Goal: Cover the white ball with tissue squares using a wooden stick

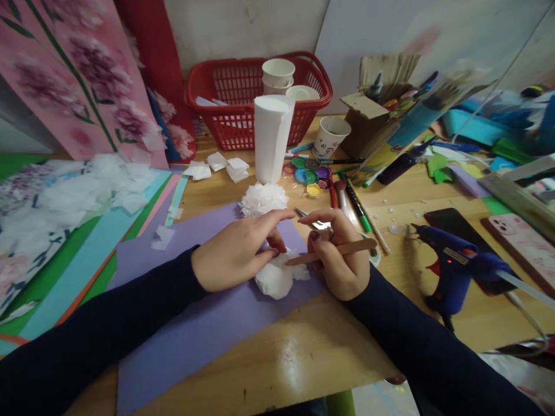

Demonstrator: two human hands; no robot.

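Observation:
My right hand (342, 257) grips a flat wooden craft stick (358, 247), whose tip reaches over a white tissue-paper flower (274, 280). Across from it, my left hand (232, 251) has its thumb and a curled finger closed at the flower's upper edge, with the index finger stretched out above. This flower lies on a purple paper sheet (173, 323). Just behind the hands sits a second, ruffled white paper flower (263, 197). Scissors (318, 222) lie partly hidden behind my right hand.
A blue glue gun (453, 260) stands at right by a dark phone (451, 222). Behind are a white paper roll (271, 138), a red basket (225, 124), a paper cup (330, 136) and paint pots (311, 176). Coloured sheets (95, 237) with white tissue lie left.

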